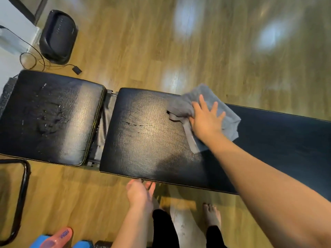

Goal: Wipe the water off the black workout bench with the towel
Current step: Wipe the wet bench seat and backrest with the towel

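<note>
The black workout bench (143, 144) runs across the view in two padded sections. Water drops and a small puddle (48, 119) lie on the left seat pad, and a thin streak of water (138, 124) marks the long pad. A grey towel (229, 126) lies bunched on the long pad toward its far edge. My right hand (206, 119) presses flat on the towel, fingers spread over it. My left hand (141, 192) hangs at the bench's near edge, fingers loose, holding nothing.
A black device (57, 36) with a cable stands on the wooden floor beyond the seat pad. A black metal frame (21, 197) is at the lower left. A pink and blue object (57, 238) sits at the bottom edge. My bare foot (212, 217) is below the bench.
</note>
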